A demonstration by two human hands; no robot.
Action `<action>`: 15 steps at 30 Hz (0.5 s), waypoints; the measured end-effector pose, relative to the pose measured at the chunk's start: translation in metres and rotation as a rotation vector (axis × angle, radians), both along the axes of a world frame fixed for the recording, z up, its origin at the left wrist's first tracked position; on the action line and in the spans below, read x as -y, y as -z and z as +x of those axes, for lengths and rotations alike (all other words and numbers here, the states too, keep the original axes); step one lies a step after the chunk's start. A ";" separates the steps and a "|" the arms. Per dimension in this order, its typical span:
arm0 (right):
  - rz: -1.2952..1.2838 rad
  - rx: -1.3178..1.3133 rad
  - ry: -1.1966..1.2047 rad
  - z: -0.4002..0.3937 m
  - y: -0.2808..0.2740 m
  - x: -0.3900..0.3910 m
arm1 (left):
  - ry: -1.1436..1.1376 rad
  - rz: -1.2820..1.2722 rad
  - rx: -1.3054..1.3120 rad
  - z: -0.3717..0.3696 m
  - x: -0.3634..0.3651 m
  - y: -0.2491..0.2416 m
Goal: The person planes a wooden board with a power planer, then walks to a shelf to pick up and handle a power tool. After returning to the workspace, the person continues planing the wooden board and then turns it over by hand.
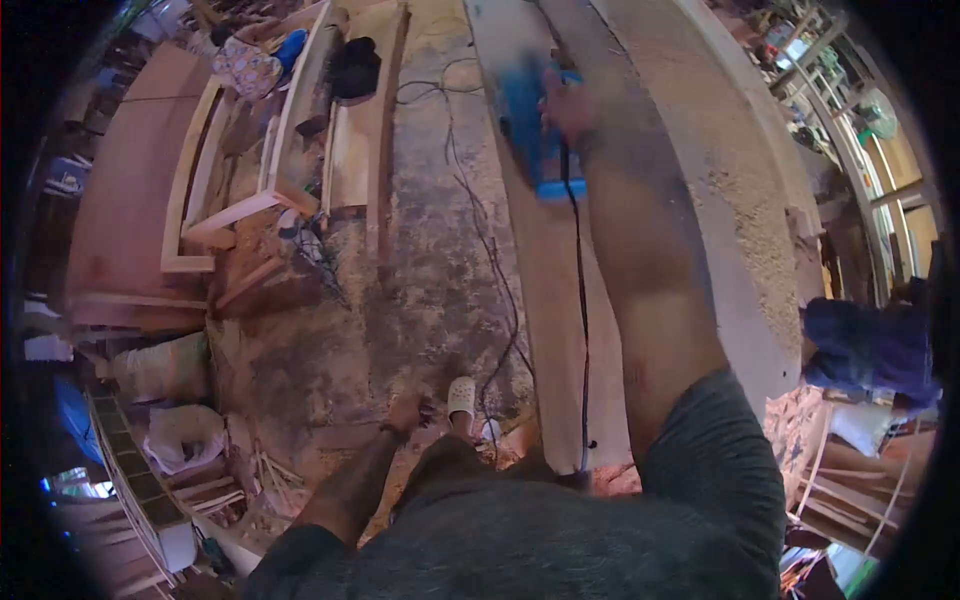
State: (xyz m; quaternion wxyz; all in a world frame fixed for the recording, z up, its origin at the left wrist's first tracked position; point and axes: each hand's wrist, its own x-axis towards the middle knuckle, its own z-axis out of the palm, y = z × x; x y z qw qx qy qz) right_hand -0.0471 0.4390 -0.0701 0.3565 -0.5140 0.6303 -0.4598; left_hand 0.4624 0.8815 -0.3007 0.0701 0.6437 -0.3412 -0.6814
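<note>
Right hand point(568, 105) far out ahead at the end of a fully stretched arm, closed around the top of a blue power planer point(530, 125). Planer sitting flat on a long board point(555, 300), well up toward the far end, blurred, so no detail of its handle or base to be read. Long axis of the board running straight away from the body, near end beside the legs, far end out past the tool; planer lined up with that axis, not across it. Black cord point(583, 300) trailing from the tool back down along the board toward the body, just left of the right forearm. More cable point(480, 230) looping loose over the dusty floor to the left of the board.

Left hand point(405, 412) low and close in, hanging beside the thigh, well apart from board and tool, fingers loosely curled with nothing in them as far as can be made out. Pale sandal point(461, 398) just to its right on the floor. Right hand plainly the nearer, indeed the only one on the tool. Wooden frames point(200, 215) stacked away to the left; another person in blue point(868, 345) at the right edge.
</note>
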 end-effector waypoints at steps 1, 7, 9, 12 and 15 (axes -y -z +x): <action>-0.009 0.016 -0.012 0.004 -0.001 0.010 | 0.061 -0.031 0.046 0.009 -0.007 -0.003; 0.097 -0.169 0.119 0.016 -0.049 -0.066 | 0.163 -0.177 -0.104 0.038 -0.021 0.047; 0.039 0.022 0.058 0.020 -0.047 -0.141 | 0.353 -0.285 -0.088 -0.001 0.020 0.014; 0.119 -0.125 0.139 0.024 -0.051 -0.279 | 0.482 -0.366 -0.125 -0.092 0.095 -0.080; -0.076 -0.614 0.060 0.017 -0.023 -0.434 | -0.035 -0.027 -0.521 -0.187 0.155 -0.093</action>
